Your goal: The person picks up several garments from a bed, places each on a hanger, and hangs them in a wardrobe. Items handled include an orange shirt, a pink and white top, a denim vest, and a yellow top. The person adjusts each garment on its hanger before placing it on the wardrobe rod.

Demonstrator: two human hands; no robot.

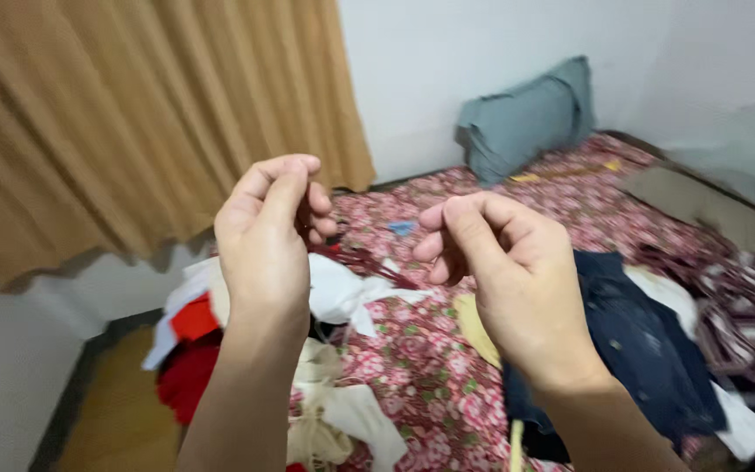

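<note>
Both my hands are raised over the bed [447, 385], backs toward the camera. My left hand [266, 238] has its fingers curled in with the thumb pressed to the fingertips, a pinching grip. A dark red strand [369, 262] runs down and to the right from it, so the left grip looks clamped on that strand, though the contact itself is hidden behind the fingers. My right hand [510, 278] is curled in the same way, thumb against forefinger; I cannot tell whether anything is pinched in that grip. The strand hangs between the two hands, above a white cloth [342, 293] lying on the floral bedsheet.

Dark blue garment [644, 350] lies under and right of my right hand. Red cloth [187, 363] is bunched at the bed's left edge, with cream fabric [325, 424] beside it near my left forearm. Grey-blue pillow [526, 118] leans against the white wall at the far end. Tan curtain [133, 114] hangs at left. Striped maroon fabric [744, 306] sits far right.
</note>
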